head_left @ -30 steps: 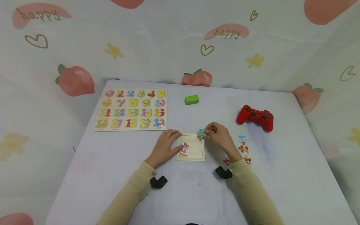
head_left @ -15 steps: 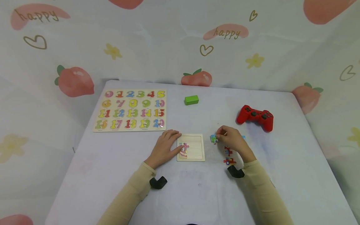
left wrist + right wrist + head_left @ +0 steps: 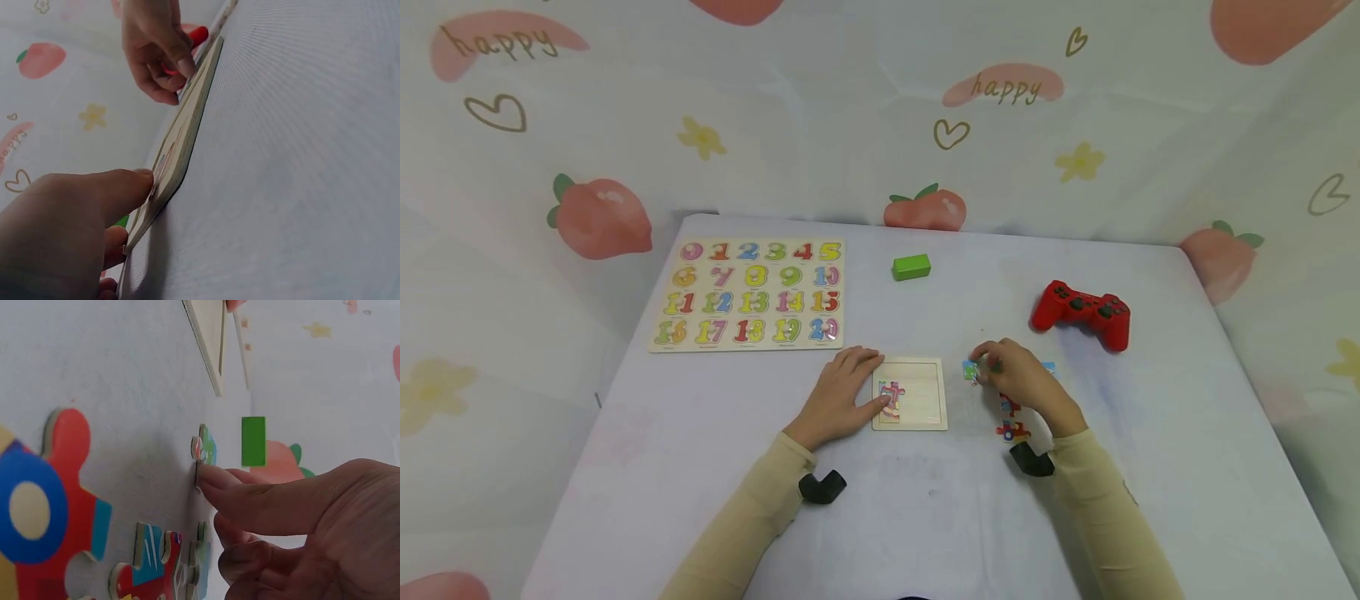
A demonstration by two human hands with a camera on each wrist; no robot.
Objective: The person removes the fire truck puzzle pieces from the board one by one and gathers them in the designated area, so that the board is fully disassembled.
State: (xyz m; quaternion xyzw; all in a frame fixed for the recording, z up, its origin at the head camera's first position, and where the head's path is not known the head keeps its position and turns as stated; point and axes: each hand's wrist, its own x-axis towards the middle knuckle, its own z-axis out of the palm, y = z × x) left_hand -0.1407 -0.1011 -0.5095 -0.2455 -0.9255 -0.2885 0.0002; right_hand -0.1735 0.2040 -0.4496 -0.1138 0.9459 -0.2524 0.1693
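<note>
My left hand rests on the left side of a small wooden puzzle tray, its thumb lying over a pink puzzle piece set in the tray's lower left. Right of the tray, my right hand pinches the edge of a green and blue puzzle piece low over the table. In the right wrist view, the thumb tip overlaps that piece's near edge. Several other pieces lie under and in front of this hand, among them a red one with a blue wheel; some are partly hidden by the hand.
A number board lies at the back left. A green block stands behind the tray, and a red game controller lies at the back right. A printed cloth backdrop rises behind the table.
My right hand has carried the green and blue piece from the tray's upper right corner rightward to the loose pieces, and its fingers have shifted slightly there. The left hand stays on the tray.
</note>
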